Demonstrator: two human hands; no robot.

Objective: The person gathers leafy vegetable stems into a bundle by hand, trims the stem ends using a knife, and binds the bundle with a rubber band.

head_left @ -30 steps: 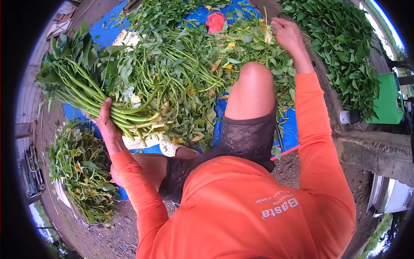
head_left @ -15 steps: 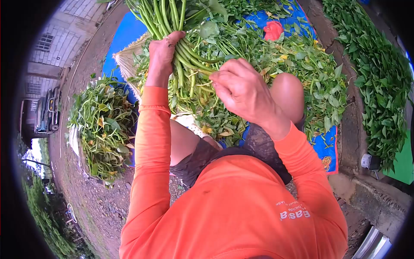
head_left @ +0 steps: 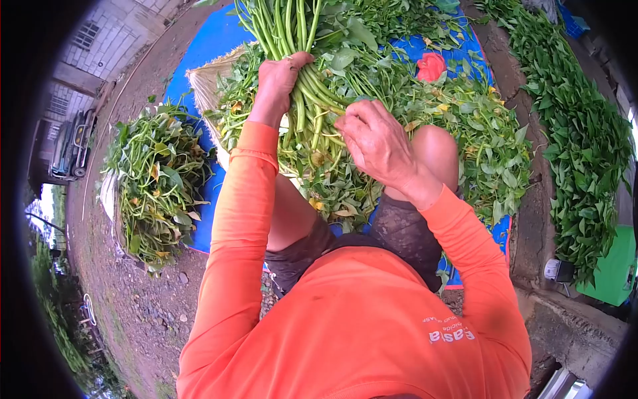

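My left hand (head_left: 279,83) is wrapped round a thick bunch of long green leafy stems (head_left: 296,30). The cut ends fan out below my fist, over my lap. At their right side, the fingers of my right hand (head_left: 382,146) are pinched together on the end of one stem of the bunch. The fingertips partly hide that end. Loose leafy greens (head_left: 372,73), some yellowed, lie in a heap beneath and beyond both hands.
A blue tarp (head_left: 199,66) lies under the greens, with a red plastic bag (head_left: 430,67) on it. To the left stands a heaped pile of stems (head_left: 159,189) beside a woven sack (head_left: 216,80). Bundled leaves (head_left: 578,153) line a ledge at right, near a green box (head_left: 610,266).
Both hands and the bunch appear slightly further right, along with the whole scene as the view shifts. My grip on the stems looks the same.
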